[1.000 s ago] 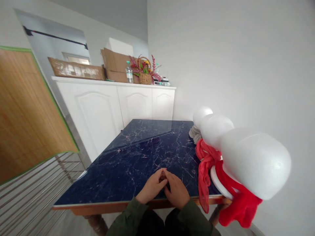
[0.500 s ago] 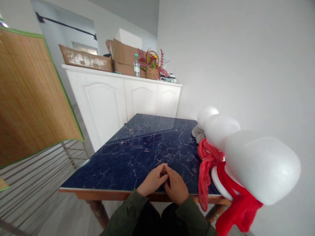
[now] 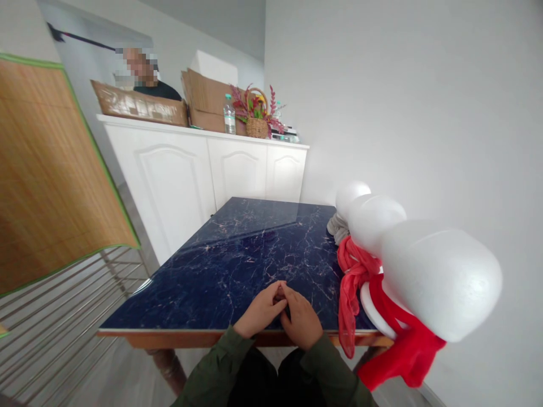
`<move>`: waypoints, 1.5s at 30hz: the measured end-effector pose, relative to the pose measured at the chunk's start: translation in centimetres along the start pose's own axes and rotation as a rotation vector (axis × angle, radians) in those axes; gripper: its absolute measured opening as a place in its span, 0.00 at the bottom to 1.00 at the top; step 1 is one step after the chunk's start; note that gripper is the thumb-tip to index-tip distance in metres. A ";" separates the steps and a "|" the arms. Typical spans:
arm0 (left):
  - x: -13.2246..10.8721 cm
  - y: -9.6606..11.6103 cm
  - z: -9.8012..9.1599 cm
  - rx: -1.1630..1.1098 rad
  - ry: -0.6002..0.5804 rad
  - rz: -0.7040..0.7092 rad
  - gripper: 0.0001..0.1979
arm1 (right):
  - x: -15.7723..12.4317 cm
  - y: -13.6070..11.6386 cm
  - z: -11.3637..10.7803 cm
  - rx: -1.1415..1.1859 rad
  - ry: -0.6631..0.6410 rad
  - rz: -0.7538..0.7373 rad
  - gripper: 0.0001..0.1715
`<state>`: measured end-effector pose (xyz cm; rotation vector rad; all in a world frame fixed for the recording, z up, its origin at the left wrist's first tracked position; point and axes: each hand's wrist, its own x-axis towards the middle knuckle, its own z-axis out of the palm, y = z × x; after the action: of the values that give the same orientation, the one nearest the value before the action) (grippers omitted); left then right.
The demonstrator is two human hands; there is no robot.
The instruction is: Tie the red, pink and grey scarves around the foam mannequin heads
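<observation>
My left hand (image 3: 262, 310) and my right hand (image 3: 302, 320) rest together at the near edge of the blue marbled table (image 3: 237, 271). Their fingertips meet in a peak, and the thumbs come close below. The fingers are extended and gently bent, with no object visible between the palms. To the right of my right hand stand white foam mannequin heads in a row. The nearest head (image 3: 445, 277) wears a bright red scarf (image 3: 407, 350). The middle head (image 3: 376, 220) has a thin coral-red scarf (image 3: 352, 282), and the far head (image 3: 351, 195) a grey scarf (image 3: 338, 228).
A white cabinet (image 3: 178, 169) behind the table carries cardboard boxes (image 3: 139, 104), a water bottle (image 3: 229, 116) and a flower basket (image 3: 257, 127). A metal rack (image 3: 85, 294) with a bamboo mat (image 3: 55, 175) stands at left. Beyond the cabinet is a person (image 3: 159, 90).
The view has shifted slightly. The person behind the cabinet has moved left and is now seen above the low box. My hands keep the same pose.
</observation>
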<state>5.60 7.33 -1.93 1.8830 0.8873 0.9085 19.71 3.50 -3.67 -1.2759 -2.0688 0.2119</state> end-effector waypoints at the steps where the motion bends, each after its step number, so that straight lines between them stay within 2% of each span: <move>1: 0.0 -0.1 0.0 -0.001 0.003 0.001 0.20 | 0.0 0.0 0.0 0.000 0.000 0.004 0.37; 8: 0.1 -0.6 0.1 -0.007 -0.006 0.003 0.20 | 0.1 -0.2 -0.2 -0.004 -0.008 0.010 0.37; 19: -0.1 0.2 0.0 -0.012 -0.008 -0.003 0.19 | 0.0 -0.2 -0.1 -0.012 -0.004 0.012 0.36; 34: 0.0 0.1 0.1 0.010 -0.009 -0.014 0.20 | 0.2 0.2 0.1 -0.012 0.015 -0.010 0.37; 36: 0.1 0.3 0.0 -0.009 -0.013 -0.020 0.20 | 0.0 0.2 0.1 0.002 0.078 -0.012 0.35; 39: -0.1 0.5 -0.1 -0.009 -0.007 -0.064 0.21 | -2.4 0.1 0.5 0.043 0.294 0.047 0.30; 43: -1.5 0.8 0.8 0.111 0.052 -0.057 0.20 | -9.6 0.9 0.6 0.017 0.548 0.167 0.23; 45: -2.5 1.1 2.3 0.177 0.082 -0.022 0.18 | -13.5 2.5 -1.0 -0.099 0.738 0.348 0.17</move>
<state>6.56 3.93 -2.41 1.9932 1.0662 0.9248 25.92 -6.79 -10.39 -1.4840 -1.2414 -0.1919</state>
